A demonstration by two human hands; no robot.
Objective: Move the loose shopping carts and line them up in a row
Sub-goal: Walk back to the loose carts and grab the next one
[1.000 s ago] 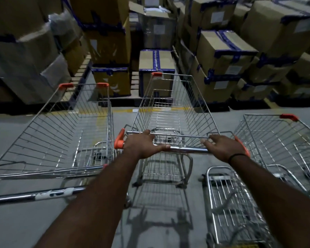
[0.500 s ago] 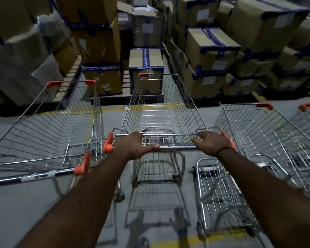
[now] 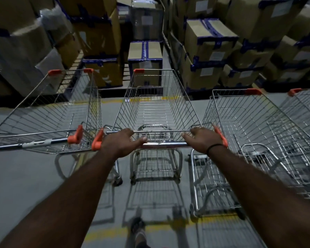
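The middle cart [image 3: 156, 108] stands straight ahead of the fingers, its wire basket running away from them toward the stacked boxes. Both hands grip its chrome handle bar [image 3: 164, 145]. The left hand [image 3: 121, 143] curls its fingers, held close together, over the bar near the left end, with the thumb lying along the bar and pointing inward. The right hand [image 3: 201, 140] wraps the bar near the right end in the same way, fingers together over the top. A black band [image 3: 215, 146] circles the right wrist. Two orange end caps [image 3: 97, 141] close the bar, one just outside each hand. Four carts show in all. A second cart [image 3: 48, 111] stands just beside the left fingers, its own orange-capped handle near the left knuckles. A third cart [image 3: 249, 119] stands just beside the right fingers, and a fourth cart [image 3: 306, 104] shows partly beyond it at the frame's edge. All four point the same way, side by side. Beyond the fingers rise many cardboard boxes [image 3: 211, 51] sealed with blue tape. Below the forearms, one foot [image 3: 139, 230] rests on the grey floor [image 3: 21, 176] by a yellow line [image 3: 106, 234].
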